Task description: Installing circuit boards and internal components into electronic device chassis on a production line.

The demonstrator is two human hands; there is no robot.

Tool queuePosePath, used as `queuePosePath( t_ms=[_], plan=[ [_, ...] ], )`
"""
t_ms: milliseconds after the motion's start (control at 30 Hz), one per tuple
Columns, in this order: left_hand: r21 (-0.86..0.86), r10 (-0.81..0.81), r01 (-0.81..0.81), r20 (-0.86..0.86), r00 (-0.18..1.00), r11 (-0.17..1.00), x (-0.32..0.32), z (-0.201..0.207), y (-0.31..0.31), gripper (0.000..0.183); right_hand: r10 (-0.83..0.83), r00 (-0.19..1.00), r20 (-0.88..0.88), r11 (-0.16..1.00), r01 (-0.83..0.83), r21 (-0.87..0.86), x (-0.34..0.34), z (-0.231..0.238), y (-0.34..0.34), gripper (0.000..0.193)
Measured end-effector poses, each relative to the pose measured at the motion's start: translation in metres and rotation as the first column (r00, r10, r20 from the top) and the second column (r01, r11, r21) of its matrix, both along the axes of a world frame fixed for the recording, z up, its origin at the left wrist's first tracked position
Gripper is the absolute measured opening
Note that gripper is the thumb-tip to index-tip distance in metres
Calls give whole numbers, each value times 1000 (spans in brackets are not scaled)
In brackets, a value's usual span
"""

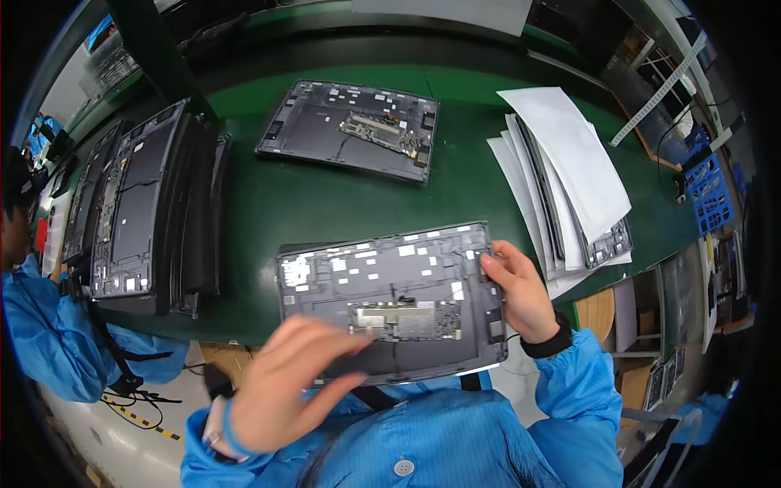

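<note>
Close in front of me, a dark tablet housing (325, 281) is tilted up, its inner side facing me. White stickers dot its surface, and a narrow circuit board (427, 321) lies in its lower half. My right hand (529, 297) grips the housing's right edge, thumb on the inner face. Over the lower left part of the housing hovers my left hand (285, 382), slightly blurred, with thumb and fingers apart and nothing seen between them. Its fingertips are near the board's left end; whether they touch is unclear. Behind, a similar housing (313, 130) with a board lies on the green table (455, 195).
At left stands a stack of similar housings (146, 220). A pile of housings interleaved with white sheets (569, 154) is at right. Beyond the table's right end is a blue basket (709, 195). A person in a blue sleeve (53, 342) sits at far left.
</note>
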State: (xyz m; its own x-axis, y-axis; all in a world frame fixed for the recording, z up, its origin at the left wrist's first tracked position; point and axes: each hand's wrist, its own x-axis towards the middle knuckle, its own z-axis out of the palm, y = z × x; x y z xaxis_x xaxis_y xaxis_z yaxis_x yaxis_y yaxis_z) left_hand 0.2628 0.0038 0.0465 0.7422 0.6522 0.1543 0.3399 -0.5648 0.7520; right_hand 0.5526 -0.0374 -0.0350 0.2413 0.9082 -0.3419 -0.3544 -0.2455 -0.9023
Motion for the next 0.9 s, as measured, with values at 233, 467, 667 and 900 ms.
queuePosePath(
  t_ms=[233, 467, 667, 900],
  plan=[
    [182, -28, 44, -89, 996, 982, 70, -56, 11, 46, 147, 709, 690, 969, -244, 44, -15, -2, 11, 18],
    [172, -40, 86, -255, 966, 981, 78, -65, 18, 36, 36, 536, 843, 941, -303, 153, 13, 8, -3, 15],
    [127, -57, 97, -290, 955, 987, 82, -64, 24, 34, 193, 606, 771, 966, -256, -40, 3, -3, -35, 16],
    [83, -83, 101, -205, 975, 991, 72, -51, 38, 31, 35, 606, 795, 986, -153, 73, -17, -1, -31, 9]
  ],
)
